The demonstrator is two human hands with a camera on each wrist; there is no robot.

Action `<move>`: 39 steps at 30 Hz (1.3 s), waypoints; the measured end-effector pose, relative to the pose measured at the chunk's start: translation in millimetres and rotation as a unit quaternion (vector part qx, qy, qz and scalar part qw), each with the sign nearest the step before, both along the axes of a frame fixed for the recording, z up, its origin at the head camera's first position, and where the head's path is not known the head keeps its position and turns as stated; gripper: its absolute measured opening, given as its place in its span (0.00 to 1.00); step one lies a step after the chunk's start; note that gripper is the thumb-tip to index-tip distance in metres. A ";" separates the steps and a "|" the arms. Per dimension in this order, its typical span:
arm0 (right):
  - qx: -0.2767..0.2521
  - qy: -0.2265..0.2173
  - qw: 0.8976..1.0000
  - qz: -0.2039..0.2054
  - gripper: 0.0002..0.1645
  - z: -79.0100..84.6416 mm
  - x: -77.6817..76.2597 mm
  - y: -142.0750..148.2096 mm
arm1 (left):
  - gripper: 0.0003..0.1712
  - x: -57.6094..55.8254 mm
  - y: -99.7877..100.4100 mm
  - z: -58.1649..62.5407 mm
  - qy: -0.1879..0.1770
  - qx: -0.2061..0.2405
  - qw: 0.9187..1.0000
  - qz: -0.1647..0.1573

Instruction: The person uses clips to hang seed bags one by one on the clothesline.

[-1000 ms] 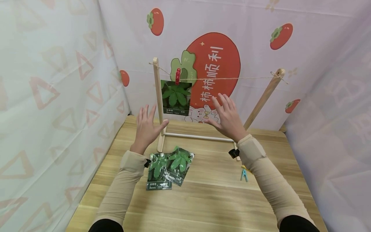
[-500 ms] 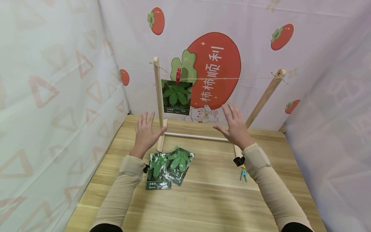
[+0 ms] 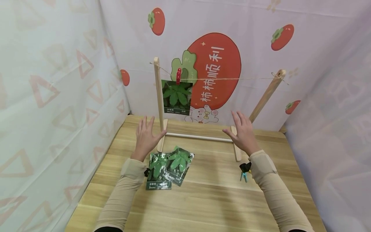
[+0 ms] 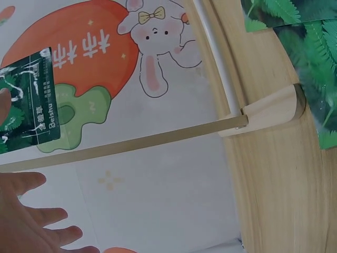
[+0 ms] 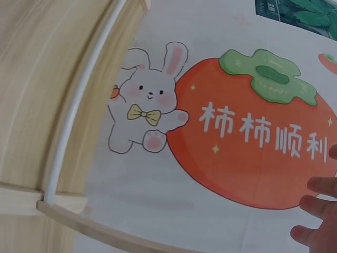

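Observation:
A green seed packet [image 3: 177, 98] hangs from a string [image 3: 220, 78] near the left post of a wooden stand, held by a red clothespin [image 3: 178, 76]. My left hand [image 3: 147, 137] is raised beside that post, fingers spread and holding nothing. In front of the right post hovers my right hand [image 3: 242, 133], its fingers apart and nothing in its grasp. Two more seed packets [image 3: 179, 164] overlap on the table by my left wrist. In the left wrist view my fingers [image 4: 50, 216] spread out below the post, and the hanging packet [image 4: 39, 105] shows above them.
The wooden stand has a left post [image 3: 159, 96], a right post [image 3: 266, 96] and a white bottom rod [image 3: 200, 137]. A blue clothespin [image 3: 243, 177] lies on the table [image 3: 203, 206] under my right wrist, with a bit of yellow beside it. Printed cloth [image 3: 139, 48] walls surround the table.
My right hand has moved right and down, away from the string's middle toward the right post. My left hand has dropped slightly. The hanging packet stays put.

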State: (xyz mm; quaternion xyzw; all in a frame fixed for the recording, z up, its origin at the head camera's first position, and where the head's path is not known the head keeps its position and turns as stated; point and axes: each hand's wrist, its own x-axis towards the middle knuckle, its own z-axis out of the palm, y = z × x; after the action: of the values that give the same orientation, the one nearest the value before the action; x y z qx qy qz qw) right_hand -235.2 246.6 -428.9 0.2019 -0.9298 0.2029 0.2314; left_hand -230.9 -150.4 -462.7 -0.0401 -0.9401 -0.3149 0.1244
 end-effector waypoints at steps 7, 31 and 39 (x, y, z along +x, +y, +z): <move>0.017 -0.049 0.999 -0.006 0.49 -24.0 3.8 6.1 | 0.51 -0.9 2.7 -14.4 -0.021 -0.001 1.000 0.001; -0.038 -0.136 0.987 -0.075 0.47 -69.0 28.2 40.9 | 0.55 9.3 -9.5 -51.9 -0.092 -0.010 0.996 0.003; -0.049 -0.158 0.983 -0.084 0.47 -83.8 36.3 51.3 | 0.55 11.1 -14.6 -67.2 -0.108 -0.020 0.994 0.005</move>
State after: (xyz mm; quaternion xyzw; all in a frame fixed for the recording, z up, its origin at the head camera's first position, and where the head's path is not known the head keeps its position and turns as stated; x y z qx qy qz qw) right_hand -198.9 297.9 -512.8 0.0771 -0.9572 0.2576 0.1070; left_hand -219.9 -164.9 -529.9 -0.0034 -0.9542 -0.2981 0.0231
